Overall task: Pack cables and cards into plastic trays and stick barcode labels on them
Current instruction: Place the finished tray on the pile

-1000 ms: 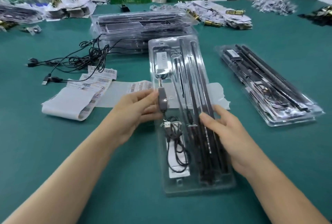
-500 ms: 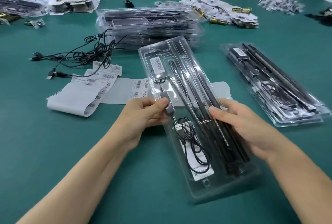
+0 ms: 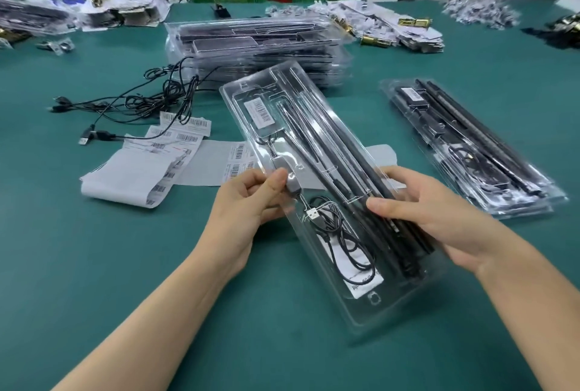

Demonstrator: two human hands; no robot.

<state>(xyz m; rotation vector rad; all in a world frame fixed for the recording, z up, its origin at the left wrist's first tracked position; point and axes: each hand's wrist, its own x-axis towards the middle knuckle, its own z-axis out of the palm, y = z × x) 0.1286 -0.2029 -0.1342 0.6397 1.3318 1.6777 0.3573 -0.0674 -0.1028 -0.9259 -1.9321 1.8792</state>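
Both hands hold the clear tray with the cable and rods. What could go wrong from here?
The tray is gripped only at its middle edges by the left hand and right hand; the plastic may flex, and the coiled cable could spring from its pocket. The label strip lies partly under the tray, so setting the tray down might crease it.

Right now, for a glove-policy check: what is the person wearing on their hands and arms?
Nothing worn: the left hand and right hand are bare, with no gloves, rings, watch or wristbands, and no sleeves show up to the frame's edge.
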